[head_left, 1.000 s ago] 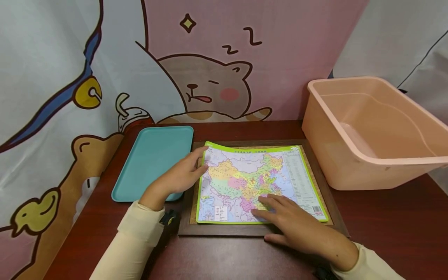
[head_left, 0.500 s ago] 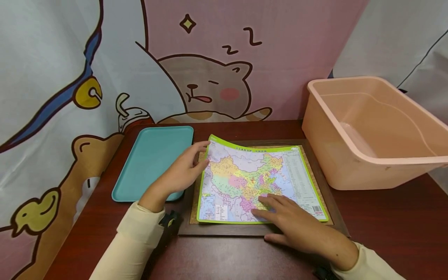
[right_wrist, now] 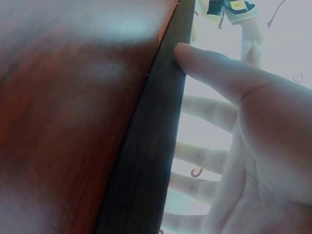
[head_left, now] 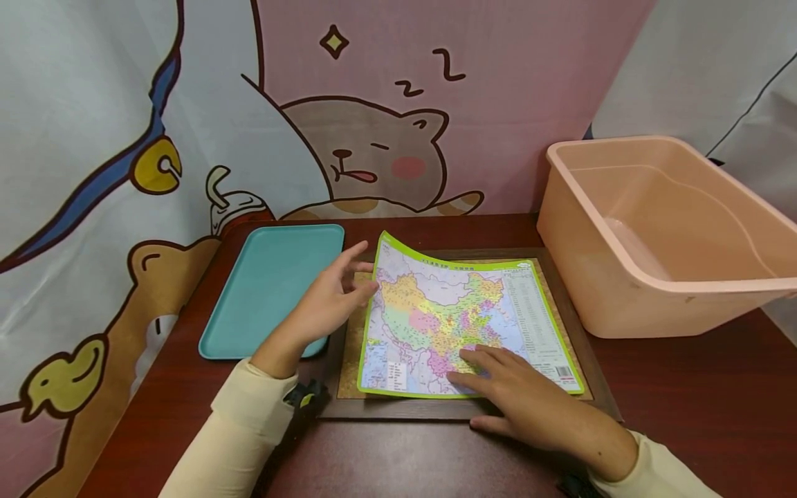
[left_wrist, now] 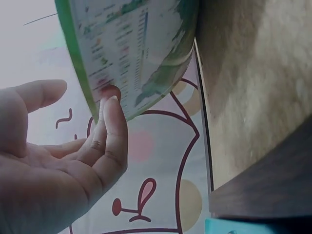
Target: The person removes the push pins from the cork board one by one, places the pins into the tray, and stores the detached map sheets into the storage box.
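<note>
A glossy map sheet with a green border lies over a cork board in a dark wooden frame. Its left part curls up off the cork. My left hand is at that raised edge; in the left wrist view, fingertips touch the sheet's underside while the thumb stands apart from it. My right hand rests on the lower middle of the map with fingers spread. In the right wrist view, its thumb lies at the dark frame; the other fingertips are hidden there.
A teal tray lies left of the board, close to my left forearm. A large peach plastic tub stands at the right, beside the board's corner. A cartoon-printed cloth hangs behind the red-brown table.
The map's left edge has risen and shifted right, curling further off the cork. My left hand has moved slightly right and its fingers have straightened. My right hand has stayed still.
</note>
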A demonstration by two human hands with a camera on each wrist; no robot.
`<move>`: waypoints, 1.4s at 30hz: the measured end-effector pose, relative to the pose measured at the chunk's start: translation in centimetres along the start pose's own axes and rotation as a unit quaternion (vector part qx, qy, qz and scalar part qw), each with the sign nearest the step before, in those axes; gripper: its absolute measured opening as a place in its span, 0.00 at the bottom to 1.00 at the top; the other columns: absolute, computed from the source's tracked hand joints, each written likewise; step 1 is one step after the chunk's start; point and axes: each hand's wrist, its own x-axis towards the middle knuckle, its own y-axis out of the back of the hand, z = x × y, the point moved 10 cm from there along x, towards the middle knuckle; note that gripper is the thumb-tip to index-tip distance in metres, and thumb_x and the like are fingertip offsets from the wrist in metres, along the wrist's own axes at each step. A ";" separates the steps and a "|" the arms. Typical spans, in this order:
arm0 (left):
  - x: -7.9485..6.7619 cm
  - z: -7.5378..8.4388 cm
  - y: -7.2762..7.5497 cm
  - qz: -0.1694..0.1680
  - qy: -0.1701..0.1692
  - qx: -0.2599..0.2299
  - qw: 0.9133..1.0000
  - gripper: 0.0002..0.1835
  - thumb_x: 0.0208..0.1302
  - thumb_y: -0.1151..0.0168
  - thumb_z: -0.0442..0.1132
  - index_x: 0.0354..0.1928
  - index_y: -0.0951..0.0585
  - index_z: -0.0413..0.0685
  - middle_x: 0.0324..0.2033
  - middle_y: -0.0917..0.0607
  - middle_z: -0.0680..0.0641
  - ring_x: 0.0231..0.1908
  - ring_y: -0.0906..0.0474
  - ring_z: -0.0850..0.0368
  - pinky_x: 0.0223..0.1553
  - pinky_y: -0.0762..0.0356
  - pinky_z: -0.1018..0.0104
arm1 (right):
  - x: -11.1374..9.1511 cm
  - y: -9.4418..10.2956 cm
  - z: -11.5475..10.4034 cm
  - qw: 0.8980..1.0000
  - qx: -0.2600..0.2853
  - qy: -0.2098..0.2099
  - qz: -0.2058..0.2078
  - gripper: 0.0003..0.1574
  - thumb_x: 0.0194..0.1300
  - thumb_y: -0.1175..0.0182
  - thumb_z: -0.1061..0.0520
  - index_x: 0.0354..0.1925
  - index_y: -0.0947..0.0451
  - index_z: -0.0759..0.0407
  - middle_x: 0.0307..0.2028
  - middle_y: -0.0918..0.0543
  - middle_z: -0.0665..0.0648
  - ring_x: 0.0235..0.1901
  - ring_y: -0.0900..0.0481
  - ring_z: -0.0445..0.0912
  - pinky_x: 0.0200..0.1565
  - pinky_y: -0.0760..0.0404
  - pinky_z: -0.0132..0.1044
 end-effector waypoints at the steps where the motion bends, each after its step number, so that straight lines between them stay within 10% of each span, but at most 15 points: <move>1: 0.0 0.0 -0.2 -0.004 0.000 0.000 1.000 0.39 0.72 0.40 0.42 0.79 0.47 0.58 0.65 0.25 0.43 0.50 0.20 0.46 0.50 0.20 0.46 | 0.0 0.0 0.0 1.000 0.000 0.000 0.000 0.38 0.61 0.30 0.40 0.67 0.26 0.45 0.67 0.28 0.60 0.67 0.30 0.60 0.64 0.30 0.60; 13: 0.0 -0.1 -1.7 -0.026 -0.006 0.034 0.999 0.33 0.73 0.40 0.39 0.75 0.39 0.51 0.58 0.23 0.40 0.47 0.19 0.48 0.40 0.18 0.61 | 0.0 -0.1 0.1 1.000 0.004 -0.010 -0.008 0.38 0.61 0.30 0.40 0.67 0.26 0.45 0.68 0.28 0.60 0.67 0.30 0.60 0.65 0.31 0.60; 42: 0.0 0.0 -1.6 -0.017 -0.018 0.010 1.000 0.31 0.74 0.48 0.32 0.75 0.42 0.50 0.55 0.24 0.35 0.39 0.16 0.49 0.33 0.15 0.61 | 0.0 1.3 -0.5 0.998 -0.032 0.007 0.049 0.38 0.59 0.29 0.39 0.65 0.24 0.46 0.64 0.25 0.59 0.63 0.26 0.57 0.61 0.25 0.56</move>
